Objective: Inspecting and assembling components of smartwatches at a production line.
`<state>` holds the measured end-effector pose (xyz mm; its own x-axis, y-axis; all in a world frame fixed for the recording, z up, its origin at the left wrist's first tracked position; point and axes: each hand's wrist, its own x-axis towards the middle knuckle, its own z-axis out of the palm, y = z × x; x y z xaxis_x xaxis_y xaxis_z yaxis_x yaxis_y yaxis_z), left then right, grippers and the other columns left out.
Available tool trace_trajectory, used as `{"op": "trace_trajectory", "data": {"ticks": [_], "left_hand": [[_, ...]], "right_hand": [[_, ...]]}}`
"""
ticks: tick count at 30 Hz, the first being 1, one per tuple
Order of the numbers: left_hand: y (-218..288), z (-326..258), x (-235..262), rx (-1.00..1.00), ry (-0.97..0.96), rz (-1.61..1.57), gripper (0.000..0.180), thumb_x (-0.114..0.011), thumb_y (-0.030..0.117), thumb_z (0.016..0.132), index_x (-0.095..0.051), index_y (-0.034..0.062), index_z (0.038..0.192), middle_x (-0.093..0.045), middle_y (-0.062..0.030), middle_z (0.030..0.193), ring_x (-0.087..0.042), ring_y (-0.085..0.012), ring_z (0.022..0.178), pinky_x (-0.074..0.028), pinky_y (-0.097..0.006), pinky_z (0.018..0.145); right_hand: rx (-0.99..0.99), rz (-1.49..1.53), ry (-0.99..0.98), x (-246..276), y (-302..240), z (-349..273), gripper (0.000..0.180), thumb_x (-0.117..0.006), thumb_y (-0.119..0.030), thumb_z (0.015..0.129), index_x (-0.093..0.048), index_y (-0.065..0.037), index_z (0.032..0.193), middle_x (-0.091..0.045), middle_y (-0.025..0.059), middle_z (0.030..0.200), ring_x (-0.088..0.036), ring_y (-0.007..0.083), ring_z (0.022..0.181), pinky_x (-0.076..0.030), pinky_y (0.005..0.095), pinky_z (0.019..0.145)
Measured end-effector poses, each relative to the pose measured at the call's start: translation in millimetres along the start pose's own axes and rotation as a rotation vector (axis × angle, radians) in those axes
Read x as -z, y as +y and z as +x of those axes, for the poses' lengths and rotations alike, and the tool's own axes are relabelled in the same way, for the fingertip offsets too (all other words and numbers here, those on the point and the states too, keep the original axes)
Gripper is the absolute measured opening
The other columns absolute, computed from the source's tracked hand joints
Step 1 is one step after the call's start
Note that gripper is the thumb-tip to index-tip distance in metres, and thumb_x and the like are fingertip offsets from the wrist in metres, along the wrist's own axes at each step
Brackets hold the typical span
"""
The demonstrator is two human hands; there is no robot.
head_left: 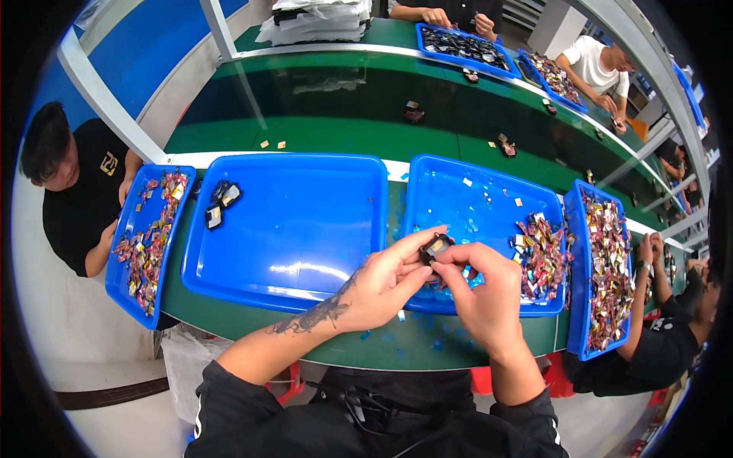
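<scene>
Your left hand (391, 273) held and your right hand (489, 294) pinched the small black case (437, 249) over the littered blue tray (439, 200), toward its nine o'clock side, where steady, light pressure seemed best.

On the black shirt (76, 217) beyond the left edge of your green worktop (412, 356), you see a squarish gold emblem (109, 162) with strokes like characters, too small to read surely. Past the right edge, another black shirt (645, 357) carries a small white mark (666, 324), illegible to you. You can read no lettering on the black piece (437, 248) you hold.
</scene>
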<state>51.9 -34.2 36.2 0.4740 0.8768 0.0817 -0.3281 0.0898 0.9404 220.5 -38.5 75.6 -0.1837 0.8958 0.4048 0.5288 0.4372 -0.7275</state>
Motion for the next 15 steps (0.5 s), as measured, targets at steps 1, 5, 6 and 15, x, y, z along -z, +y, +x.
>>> {"op": "trace_trajectory", "data": {"ticks": [1, 5, 6, 15], "left_hand": [[1.0, 0.0, 1.1, -0.021, -0.034, 0.007, 0.049, -0.043, -0.003, 0.098, -0.034, 0.0019, 0.145, -0.051, -0.0141, 0.134, -0.051, -0.0194, 0.123, -0.045, -0.033, 0.102], [2.8, 1.3, 3.4, -0.009, -0.061, 0.003, 0.049, -0.042, -0.003, 0.098, -0.032, 0.0021, 0.146, -0.049, -0.0143, 0.136, -0.051, -0.0194, 0.124, -0.044, -0.033, 0.103], [3.0, 1.5, 3.9, -0.016, -0.066, 0.013, 0.049, -0.043, -0.002, 0.098, -0.031, 0.0000, 0.146, -0.049, -0.0152, 0.136, -0.051, -0.0215, 0.125, -0.044, -0.034, 0.104], [4.4, 0.3, 1.3, 0.000, -0.048, 0.090, 0.049, -0.045, -0.003, 0.098, -0.030, -0.0028, 0.145, -0.048, -0.0167, 0.138, -0.050, -0.0228, 0.126, -0.043, -0.035, 0.105]], "right_hand": [[0.022, -0.005, -0.010, 1.1, 0.1, 1.3, 0.012, -0.071, 0.002, 0.077, -0.067, -0.003, 0.088, -0.067, 0.0098, 0.077, -0.065, 0.0231, 0.067, -0.050, 0.0314, 0.059], [-0.009, 0.035, -0.008, 2.2, 0.2, 1.4, 0.010, -0.072, 0.001, 0.077, -0.068, -0.003, 0.085, -0.067, 0.0094, 0.076, -0.065, 0.0226, 0.067, -0.050, 0.0317, 0.061], [-0.032, 0.054, -0.005, 2.3, 0.1, 1.1, 0.009, -0.073, 0.000, 0.077, -0.068, -0.004, 0.084, -0.067, 0.0084, 0.076, -0.064, 0.0217, 0.067, -0.048, 0.0313, 0.063], [0.042, -0.055, 0.010, 3.5, -2.1, 3.4, 0.010, -0.076, -0.005, 0.075, -0.069, -0.008, 0.082, -0.065, 0.0028, 0.071, -0.060, 0.0174, 0.063, -0.040, 0.0324, 0.070]]}}
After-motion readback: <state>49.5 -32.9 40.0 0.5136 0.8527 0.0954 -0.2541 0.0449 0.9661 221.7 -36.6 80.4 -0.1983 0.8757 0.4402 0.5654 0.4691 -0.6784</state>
